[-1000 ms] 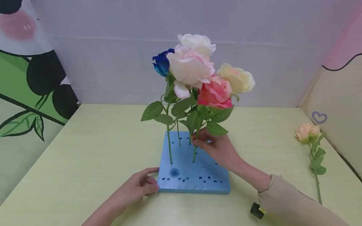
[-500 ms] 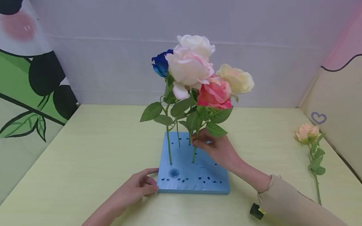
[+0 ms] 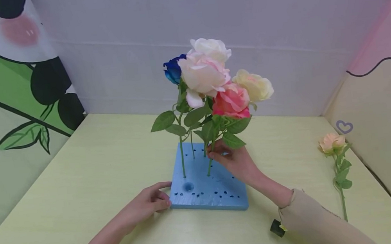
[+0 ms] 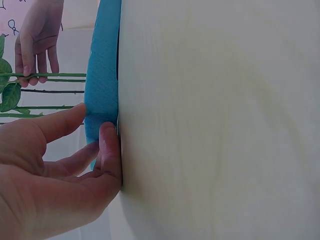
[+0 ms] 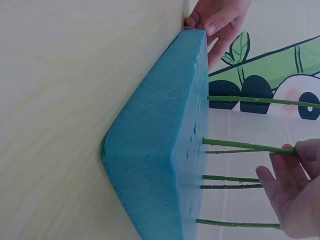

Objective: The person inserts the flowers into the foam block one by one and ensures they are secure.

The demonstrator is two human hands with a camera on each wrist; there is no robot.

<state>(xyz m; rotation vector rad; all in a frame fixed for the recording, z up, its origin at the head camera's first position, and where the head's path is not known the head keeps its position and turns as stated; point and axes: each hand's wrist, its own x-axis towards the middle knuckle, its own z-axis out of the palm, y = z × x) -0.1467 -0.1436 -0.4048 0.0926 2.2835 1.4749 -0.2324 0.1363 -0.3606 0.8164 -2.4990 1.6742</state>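
In the head view, a blue foam block with many small holes lies flat on the table. Several artificial roses stand upright in it: a blue rose, a pale pink rose, a white rose, a cream rose and a coral-pink rose. My right hand pinches a green stem above the block, seemingly the coral-pink rose's; leaves partly cover the fingers. At the block's near left corner, my left hand grips the edge, its fingers low against the side.
A peach rose with leaves lies on the table at the right, near the side wall. By the right sleeve sits a small black object with a yellow bit. A pale backdrop stands behind the table.
Almost nothing differs: the head view shifts very slightly. Both hands keep their places on the stem and the foam block.
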